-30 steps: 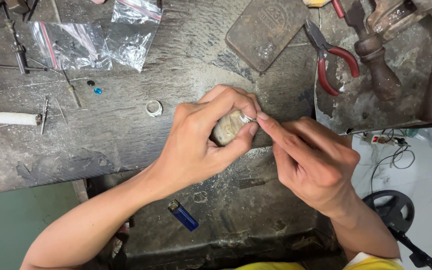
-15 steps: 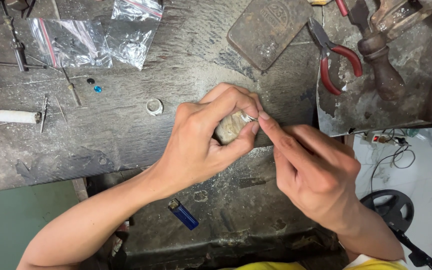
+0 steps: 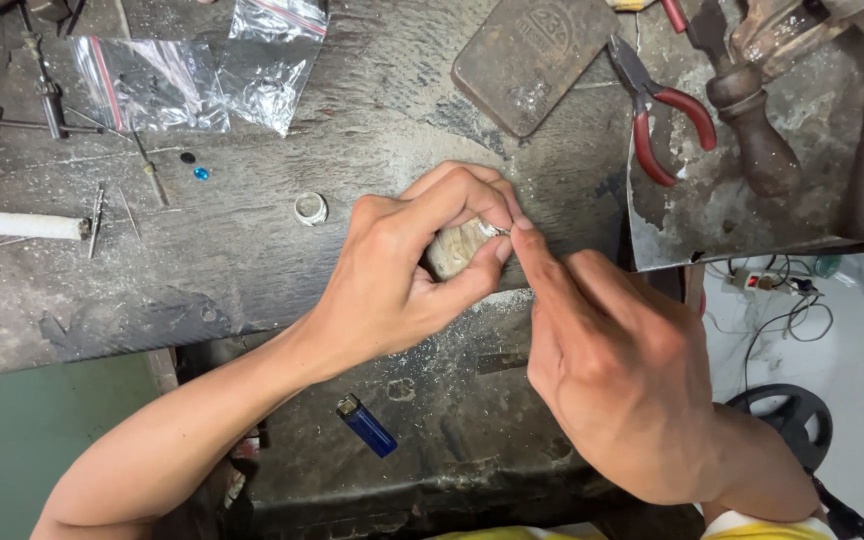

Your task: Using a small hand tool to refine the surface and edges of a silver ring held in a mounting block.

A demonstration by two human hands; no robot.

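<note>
Pinching one small ring (image 3: 499,229) against one wooden peg (image 3: 455,247), left hand (image 3: 407,270) fingers closed around it; right hand (image 3: 617,370) fingertips touching ring, grip unclear; one loose ring (image 3: 310,208), two bags (image 3: 207,75) on table (image 3: 252,260).

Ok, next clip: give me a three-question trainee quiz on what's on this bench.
1. True or false: the left hand grips a pale lump at the bench edge.
2. Which tool has red handles? A) pliers B) lighter C) ring
3. What colour is the lighter on the lower shelf?

Key
1. True; the right hand brings its fingertip to a small shiny piece on the lump.
2. A
3. Blue
</note>
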